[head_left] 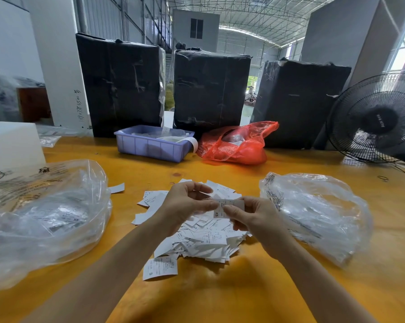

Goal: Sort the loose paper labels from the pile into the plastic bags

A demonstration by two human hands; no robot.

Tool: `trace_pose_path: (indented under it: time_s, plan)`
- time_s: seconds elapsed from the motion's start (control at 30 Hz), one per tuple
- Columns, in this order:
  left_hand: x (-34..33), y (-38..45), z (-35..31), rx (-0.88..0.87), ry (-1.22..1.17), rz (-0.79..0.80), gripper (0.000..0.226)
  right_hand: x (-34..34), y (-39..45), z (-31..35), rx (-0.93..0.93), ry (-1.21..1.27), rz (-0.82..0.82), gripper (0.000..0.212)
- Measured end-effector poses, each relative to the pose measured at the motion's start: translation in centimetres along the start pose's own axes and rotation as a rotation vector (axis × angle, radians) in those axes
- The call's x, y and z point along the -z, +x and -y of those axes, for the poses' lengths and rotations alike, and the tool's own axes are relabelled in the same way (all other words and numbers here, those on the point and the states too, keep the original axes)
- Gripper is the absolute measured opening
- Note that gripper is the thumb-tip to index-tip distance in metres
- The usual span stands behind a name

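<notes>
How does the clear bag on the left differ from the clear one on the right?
The left bag carries dark printing on its upper face; the right bag looks plain. The left bag spreads wider and flatter; the right bag is more bunched. Both are clear plastic, already holding white labels.

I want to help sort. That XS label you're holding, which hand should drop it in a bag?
Probably left: the left hand pinches the XS label too, and the left bag shows an XS label inside.
</notes>
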State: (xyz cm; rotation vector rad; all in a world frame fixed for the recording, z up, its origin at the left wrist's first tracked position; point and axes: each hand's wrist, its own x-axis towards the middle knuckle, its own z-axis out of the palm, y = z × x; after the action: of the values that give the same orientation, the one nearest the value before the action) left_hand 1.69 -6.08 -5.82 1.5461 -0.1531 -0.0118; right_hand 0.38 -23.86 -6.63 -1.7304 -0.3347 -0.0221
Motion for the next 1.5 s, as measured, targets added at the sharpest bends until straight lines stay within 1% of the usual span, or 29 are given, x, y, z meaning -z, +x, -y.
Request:
trace_pose_path:
  time_s: [0.03,0.13,0.23,0.37,0.5,0.57,0.63,0.73,0.9,1.03,1.1,1.23,1.3,1.37,1.4,1.5]
  plan:
    - [0.0,0.0,0.0,-0.003,-0.014,-0.013,0.029,0.1,0.0,0.0,-0.039,-0.004,0.016,0.016]
    - [-0.2,-0.1,0.0,-0.023,-0.054,-0.055,0.028,0.1,0.1,0.0,-0.118,-0.008,0.053,0.022]
    - [-0.6,-0.2,0.3,-0.043,-0.011,-0.056,0.030,-0.1,0.0,0.1,-0.130,0.016,0.067,0.023]
    - [-1.7,-0.7,0.6,0.024,0.102,0.060,0.034,-0.3,0.0,0.0,-0.071,-0.012,-0.028,0.030]
    - [-1.5,-0.8,-0.1,0.066,0.068,0.172,0.021,0.2,0.1,0.1,-0.018,-0.009,-0.158,0.021]
    - [-1.0,-0.9,-0.5,0.079,0.056,0.192,0.022,0.3,0.1,0.2,0.006,-0.008,-0.182,0.013]
    - [-0.8,-0.9,-0.6,0.085,0.055,0.160,0.027,0.2,0.0,0.1,0.034,-0.009,-0.194,0.013]
    - [-0.9,-0.8,-0.5,0.076,0.045,0.100,0.029,-0.1,0.1,-0.1,0.069,-0.053,-0.224,0.011]
    - [-1.2,-0.6,-0.4,0.071,-0.007,0.077,0.030,0.1,0.3,-0.5,0.043,-0.008,-0.302,0.008]
    - [-1.7,-0.8,0.0,0.070,0.028,0.122,0.026,0.0,0.0,-0.1,0.085,-0.035,-0.242,0.002]
    - [-2.0,-0.9,0.2,0.056,0.017,0.113,0.024,-0.2,0.0,-0.1,0.098,-0.044,-0.211,0.007]
    - [-2.3,-0.7,0.4,0.047,-0.028,0.007,0.017,-0.6,-0.2,0.2,0.055,0.009,-0.176,0.027]
    - [-2.1,-0.6,0.4,0.036,-0.033,-0.064,0.016,-0.5,-0.3,0.4,0.054,-0.009,-0.145,0.026]
    - [-1.8,-0.5,0.4,0.020,-0.036,-0.121,0.014,-0.4,-0.4,0.5,0.055,-0.048,-0.073,0.023]
    - [-1.6,-0.4,0.4,0.017,-0.035,-0.140,0.014,-0.4,-0.4,0.4,0.052,-0.055,-0.039,0.026]
    - [-1.4,-0.4,0.4,0.027,-0.018,-0.124,0.016,-0.5,-0.5,0.4,0.055,-0.042,-0.020,0.030]
